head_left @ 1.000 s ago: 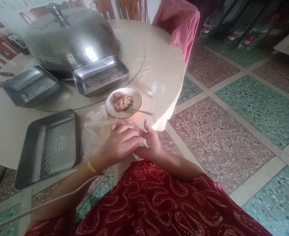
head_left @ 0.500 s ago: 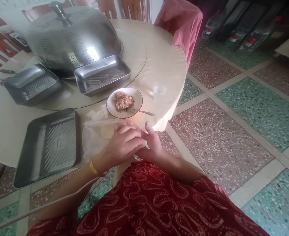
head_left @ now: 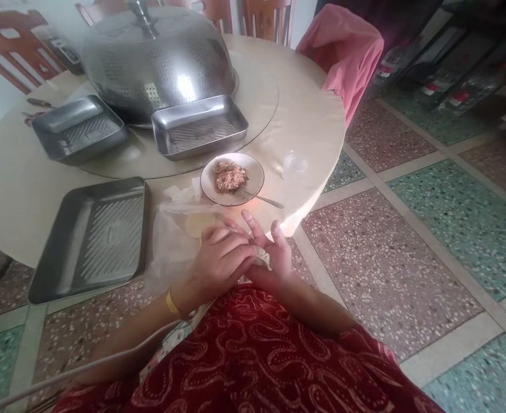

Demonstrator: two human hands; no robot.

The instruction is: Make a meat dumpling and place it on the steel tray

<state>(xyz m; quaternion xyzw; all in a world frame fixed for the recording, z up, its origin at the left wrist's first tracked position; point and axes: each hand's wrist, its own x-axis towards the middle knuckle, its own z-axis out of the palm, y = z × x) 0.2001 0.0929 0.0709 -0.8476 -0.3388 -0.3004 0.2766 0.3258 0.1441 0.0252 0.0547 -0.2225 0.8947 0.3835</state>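
My left hand (head_left: 224,252), with a yellow band at its wrist, is curled palm down over my right hand. My right hand (head_left: 274,252) is turned palm up, its thumb and a finger raised and dusted with white. Between them shows the pale folded edge of a dumpling (head_left: 263,258); my fingers hide most of it. Just beyond is a white plate (head_left: 256,167) of minced filling (head_left: 230,178), with a metal spoon (head_left: 265,199) resting in it. Left of my hands, a clear plastic bag (head_left: 169,241) lies by round pale dough wrappers (head_left: 199,223).
A large metal tray (head_left: 59,246) sits at the table's left front edge. Two smaller trays, a left one (head_left: 48,143) and a right one (head_left: 239,123), stand by a perforated steel dome (head_left: 171,63). A clear cup (head_left: 295,163) is near the right edge. Pink cloth (head_left: 351,51) drapes a chair.
The view has shifted, so the table things appear farther right. A finger of my right hand has lifted, and more of the dumpling's pale edge shows between my hands.
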